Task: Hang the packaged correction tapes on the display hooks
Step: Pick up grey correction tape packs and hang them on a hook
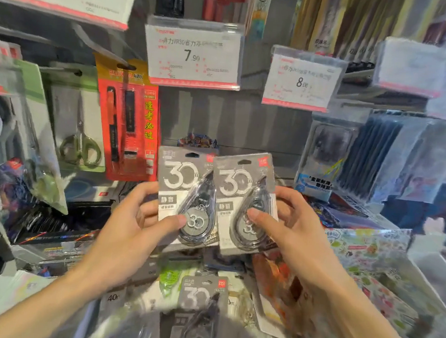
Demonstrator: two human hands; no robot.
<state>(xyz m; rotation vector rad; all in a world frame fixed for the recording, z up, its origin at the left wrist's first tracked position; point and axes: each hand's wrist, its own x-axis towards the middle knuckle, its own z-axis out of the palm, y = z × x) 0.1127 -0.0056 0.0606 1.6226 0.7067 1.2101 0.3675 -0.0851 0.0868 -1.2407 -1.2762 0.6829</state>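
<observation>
Two grey carded correction tape packs marked "30" are held up side by side in front of the display wall. My left hand (pixel 142 215) grips the left pack (pixel 182 176) with the thumb on its clear blister. The right pack (pixel 240 178) is in my right hand (pixel 284 222), overlapping the left pack's edge slightly. Above them hangs the price tag reading 7.90 (pixel 194 55) at the end of a hook; the hook's rod is hidden behind it. Another pack of the same kind (pixel 202 299) lies below among loose packs.
Red pen pack (pixel 129 123) and scissors pack (pixel 79 129) hang at left. An 8.00 price tag (pixel 302 81) and blue packs (pixel 373 160) hang at right. Boxes and printed goods crowd the shelf below.
</observation>
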